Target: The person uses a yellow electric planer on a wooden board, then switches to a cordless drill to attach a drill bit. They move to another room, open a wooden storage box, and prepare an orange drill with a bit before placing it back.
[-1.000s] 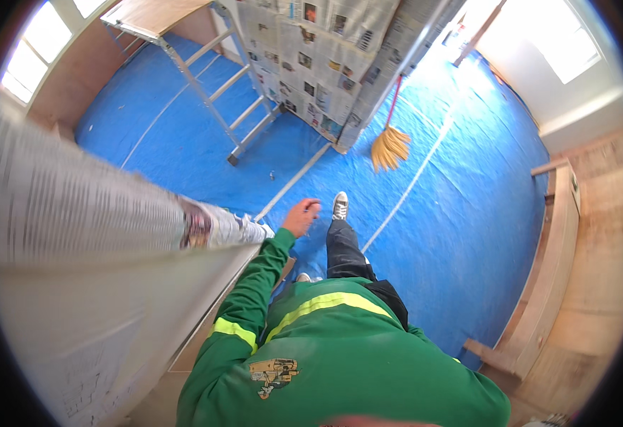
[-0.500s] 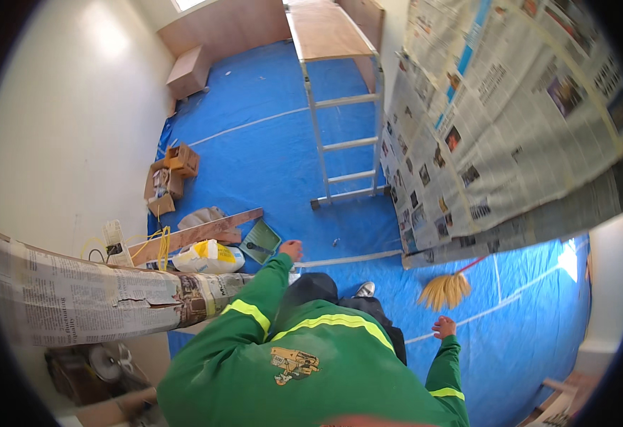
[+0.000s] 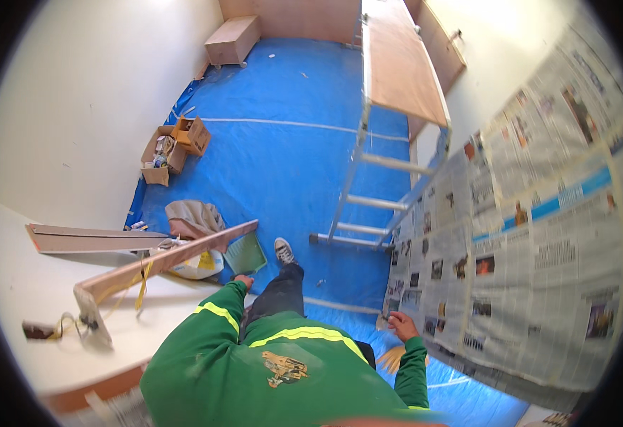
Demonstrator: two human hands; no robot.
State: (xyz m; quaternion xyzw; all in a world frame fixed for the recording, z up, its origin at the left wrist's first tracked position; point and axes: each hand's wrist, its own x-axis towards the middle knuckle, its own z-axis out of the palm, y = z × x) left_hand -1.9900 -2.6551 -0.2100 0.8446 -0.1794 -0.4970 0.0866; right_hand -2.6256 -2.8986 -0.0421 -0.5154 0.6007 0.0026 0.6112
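My left hand [image 3: 244, 280] hangs low by my thigh, just in front of the green tray [image 3: 245, 254] on the floor. Its fingers curl loosely and nothing shows in them; the sleeve hides part of it. Out to the right, my right hand [image 3: 402, 325] has its fingers apart and appears to hold nothing. It is close to the lower edge of the newspaper covering [image 3: 482, 263]; whether they touch I cannot tell. Behind that hand, the straw broom head [image 3: 391, 359] is partly hidden by my sleeve.
A ladder-legged platform [image 3: 404, 64] stands ahead right on blue sheeting [image 3: 276, 167]. At left are open cardboard boxes [image 3: 156, 174], a long wooden board [image 3: 176, 256] with yellow cord, a crumpled cloth [image 3: 194, 217] and a white-yellow bag [image 3: 201, 265]. A wooden box [image 3: 233, 40] sits farther off.
My view has moved forward and turned, so the platform and newspaper covering look nearer. One foot has stepped ahead beside the tray. My right hand is now near the covering.
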